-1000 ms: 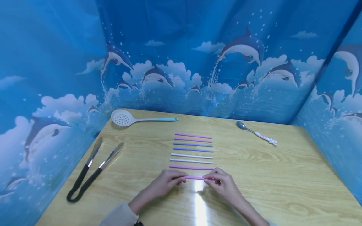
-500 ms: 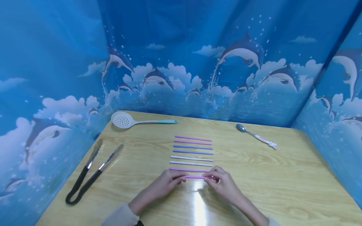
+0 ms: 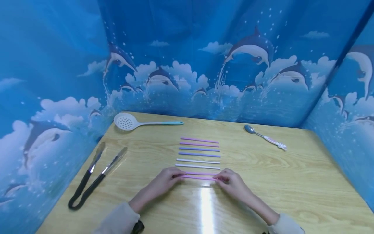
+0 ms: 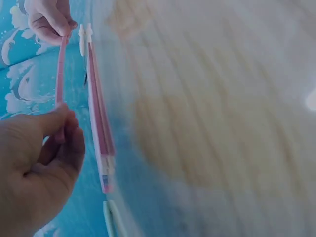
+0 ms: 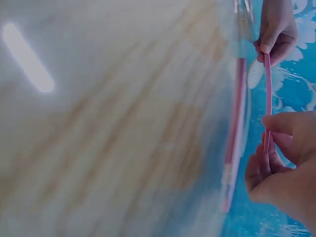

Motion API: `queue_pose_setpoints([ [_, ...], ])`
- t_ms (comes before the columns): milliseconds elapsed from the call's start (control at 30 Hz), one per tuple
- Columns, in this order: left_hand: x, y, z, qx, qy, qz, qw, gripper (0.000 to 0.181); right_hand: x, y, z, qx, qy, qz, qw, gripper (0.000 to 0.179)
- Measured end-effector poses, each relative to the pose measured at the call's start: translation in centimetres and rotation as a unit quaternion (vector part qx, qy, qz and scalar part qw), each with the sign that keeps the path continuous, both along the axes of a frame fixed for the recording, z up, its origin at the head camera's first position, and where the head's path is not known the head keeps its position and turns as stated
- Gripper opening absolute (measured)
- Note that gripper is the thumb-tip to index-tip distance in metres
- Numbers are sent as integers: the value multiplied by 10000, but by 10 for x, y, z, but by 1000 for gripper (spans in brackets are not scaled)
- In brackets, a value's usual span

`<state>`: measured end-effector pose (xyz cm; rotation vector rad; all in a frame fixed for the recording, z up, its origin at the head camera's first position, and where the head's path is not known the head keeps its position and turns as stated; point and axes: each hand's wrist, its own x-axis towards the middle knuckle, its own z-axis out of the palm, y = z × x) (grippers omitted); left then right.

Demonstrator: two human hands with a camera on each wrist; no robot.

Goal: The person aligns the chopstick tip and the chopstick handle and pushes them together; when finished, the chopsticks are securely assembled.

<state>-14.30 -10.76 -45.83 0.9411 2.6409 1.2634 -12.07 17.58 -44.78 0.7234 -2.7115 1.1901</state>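
Observation:
Between them, my left hand (image 3: 164, 181) and right hand (image 3: 233, 184) hold a thin pink stick (image 3: 200, 178), each pinching one end between thumb and fingers. In the left wrist view this pink stick (image 4: 60, 74) stretches from one hand to the other, above the row of sticks. The right wrist view also shows the pink stick (image 5: 268, 89) pinched at both ends. Just beyond it in the head view lies another pink stick (image 3: 201, 173). Farther back are two white sticks (image 3: 198, 166), two purple-blue sticks (image 3: 200, 154) and two more pink sticks (image 3: 200, 140), roughly parallel.
Tongs (image 3: 87, 185) with black handles lie spread at the left. A white slotted spoon (image 3: 125, 122) with a turquoise handle end lies at the back left. At the back right is a small metal spoon (image 3: 249, 129). Dolphin-print curtains (image 3: 187, 65) surround the wooden table (image 3: 292, 182).
Both hands have slid apart toward the stick's ends and moved slightly forward, bringing it close to the nearest lying pink stick. More of the held stick now shows.

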Motion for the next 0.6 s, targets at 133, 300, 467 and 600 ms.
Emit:
queue_pose_setpoints([
  [133, -4, -2, -4, -122, -68, 78, 9999, 21, -4, -2, -3, 148, -445, -136, 9988, 10],
  [300, -5, 0, -5, -406, -38, 193, 9990, 17, -7, -5, -5, 281, -506, -110, 9983, 9],
  [467, -6, 1, -5, -654, 77, 314, 9973, 14, -9, -7, -8, 436, -319, -144, 9984, 9],
  [600, -6, 1, -7, -743, 195, 333, 9965, 14, -9, -9, -12, 519, -266, -257, 9980, 9],
])
